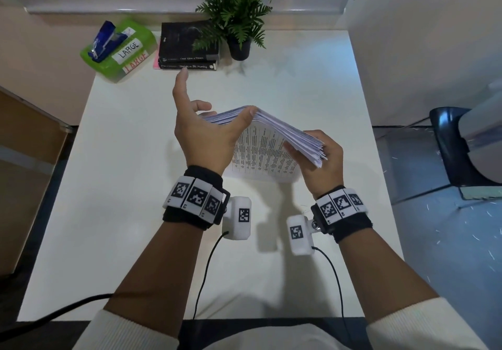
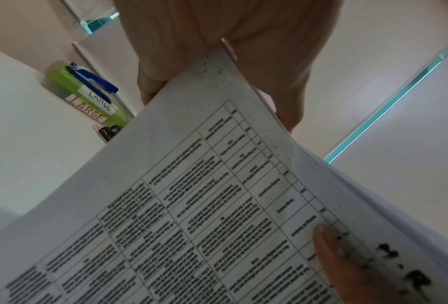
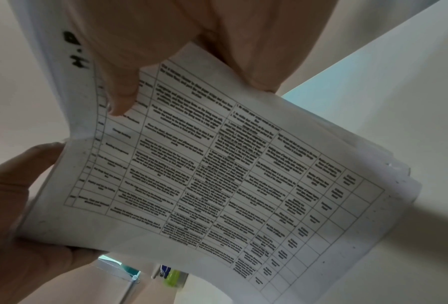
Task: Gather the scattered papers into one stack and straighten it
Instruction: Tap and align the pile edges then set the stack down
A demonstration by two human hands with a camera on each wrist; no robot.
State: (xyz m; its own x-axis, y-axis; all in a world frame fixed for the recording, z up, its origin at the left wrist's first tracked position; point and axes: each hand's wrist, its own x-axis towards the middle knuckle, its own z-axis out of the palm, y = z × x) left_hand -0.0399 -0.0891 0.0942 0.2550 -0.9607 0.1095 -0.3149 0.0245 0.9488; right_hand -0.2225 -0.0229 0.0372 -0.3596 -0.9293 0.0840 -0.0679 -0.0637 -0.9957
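Note:
A thick stack of papers (image 1: 266, 148) is held up off the white table (image 1: 130, 186), its lower edge near the tabletop. A printed grid page faces me (image 2: 191, 205) (image 3: 217, 174). My left hand (image 1: 206, 135) holds the far left end, thumb on the top edge, index finger pointing up; its palm and fingers (image 2: 217, 51) lie behind that end. My right hand (image 1: 323, 165) grips the near right end, its thumb (image 2: 329, 246) pressing on the printed page and its fingers (image 3: 119, 92) wrapped over the sheets. The stack's edges are fanned and uneven at the right end.
A green box labelled LARGE (image 1: 127, 53) with a blue stapler (image 1: 104, 41) on it sits at the back left. Two black books (image 1: 188, 48) and a potted fern (image 1: 236, 23) stand at the back middle. A dark chair (image 1: 456, 148) is off the table's right side.

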